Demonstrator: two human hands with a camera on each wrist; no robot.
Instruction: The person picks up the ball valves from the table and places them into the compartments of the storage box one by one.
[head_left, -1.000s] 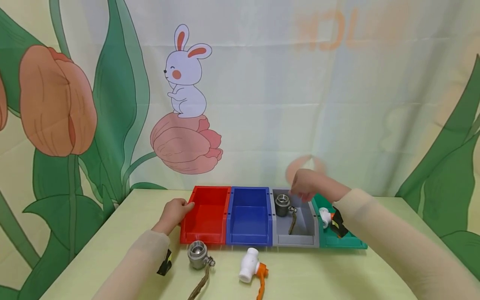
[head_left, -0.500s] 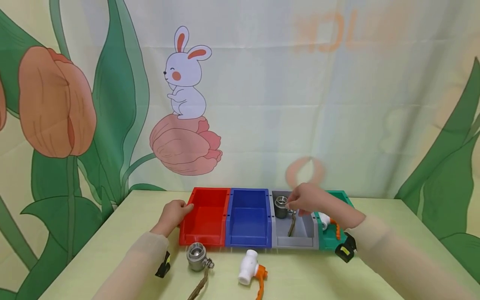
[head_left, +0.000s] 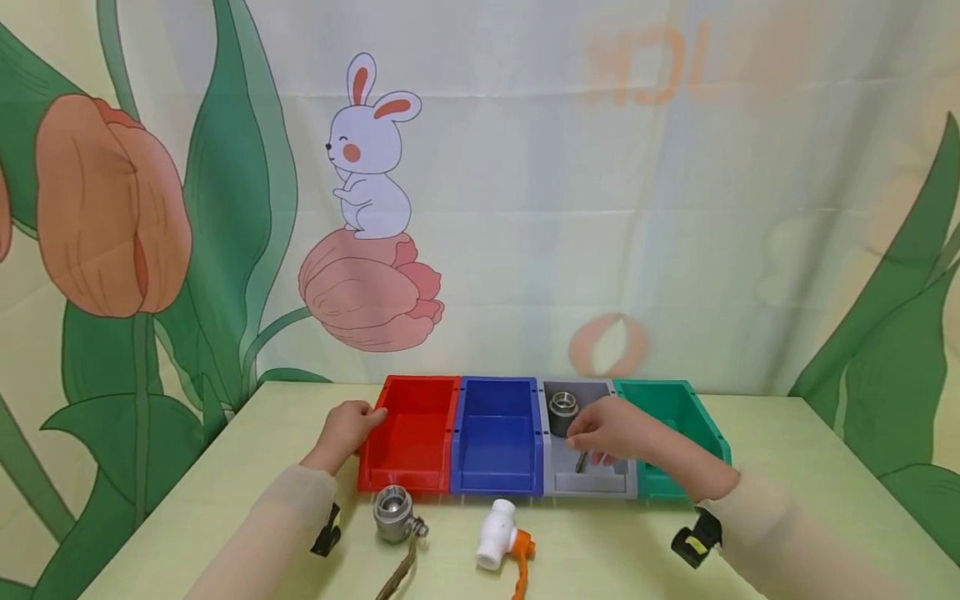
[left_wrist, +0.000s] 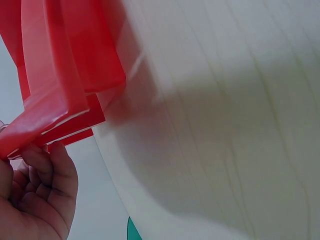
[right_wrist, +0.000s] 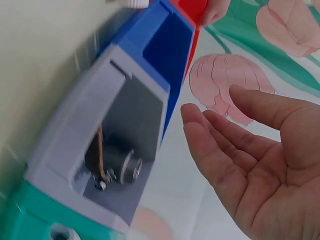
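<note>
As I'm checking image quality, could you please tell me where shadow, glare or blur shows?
Head view: soft shadow on the pale yellow tabletop; left wrist view: a broad shadow there, and sheen on the open red plastic bin; right wrist view: the green plastic bin looks slightly blurred.

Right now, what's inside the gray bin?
A metal valve sits in the gray bin. In the head view, the right hand covers part of its handle.

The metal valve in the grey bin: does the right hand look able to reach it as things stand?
Probably yes: the right hand is empty, close to the open-topped grey bin, and nothing shows between it and the metal valve.
</note>
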